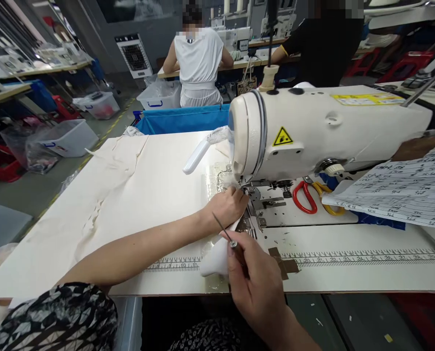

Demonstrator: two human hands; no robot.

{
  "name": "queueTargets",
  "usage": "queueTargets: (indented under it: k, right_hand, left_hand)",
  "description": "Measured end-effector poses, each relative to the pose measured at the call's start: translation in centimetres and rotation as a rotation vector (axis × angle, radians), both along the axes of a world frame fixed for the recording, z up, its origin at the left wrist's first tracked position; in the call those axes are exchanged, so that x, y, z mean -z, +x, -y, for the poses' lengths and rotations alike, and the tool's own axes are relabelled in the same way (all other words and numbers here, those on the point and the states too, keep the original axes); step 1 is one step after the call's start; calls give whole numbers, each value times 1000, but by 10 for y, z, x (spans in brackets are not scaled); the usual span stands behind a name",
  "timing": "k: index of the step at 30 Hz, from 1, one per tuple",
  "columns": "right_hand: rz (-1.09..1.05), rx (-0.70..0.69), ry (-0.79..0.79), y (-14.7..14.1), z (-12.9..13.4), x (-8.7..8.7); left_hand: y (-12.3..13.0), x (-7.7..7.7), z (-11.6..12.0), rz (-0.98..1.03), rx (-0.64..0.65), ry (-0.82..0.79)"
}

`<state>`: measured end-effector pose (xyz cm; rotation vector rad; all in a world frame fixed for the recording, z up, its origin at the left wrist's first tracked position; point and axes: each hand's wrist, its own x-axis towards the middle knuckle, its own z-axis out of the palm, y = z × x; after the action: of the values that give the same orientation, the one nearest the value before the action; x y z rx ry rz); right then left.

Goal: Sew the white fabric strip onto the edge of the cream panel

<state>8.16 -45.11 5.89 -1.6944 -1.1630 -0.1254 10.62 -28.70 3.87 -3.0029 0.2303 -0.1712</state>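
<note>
My left hand is at the needle area of a white sewing machine, its fingers curled down on a white cloth piece. Its fingertips are partly hidden under the machine head. Closer to me, my right hand grips an awl, whose thin metal point slants up and left towards my left wrist. The cloth runs from beneath my left hand to the table's front edge, partly behind my right hand.
Red-and-yellow-handled scissors lie right of the needle area, beside a handwritten paper sheet. Cream fabric spreads over the table's left side. A printed ruler runs along the front. Two people sit beyond a blue cloth bin.
</note>
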Motion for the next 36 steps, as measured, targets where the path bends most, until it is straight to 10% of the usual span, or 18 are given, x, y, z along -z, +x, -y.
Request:
queueTargets:
  k: [5,14,36]
  right_hand:
    - [34,-7,-50,-2,11,11]
    - [229,418,-381,29,27,39]
    - [347,492,-385,42,9,46]
  left_hand:
    - [-3,12,-14,166,-57,-202]
    - [1,22,-35,276,26,-783]
    - [2,19,-35,217,-21,-866]
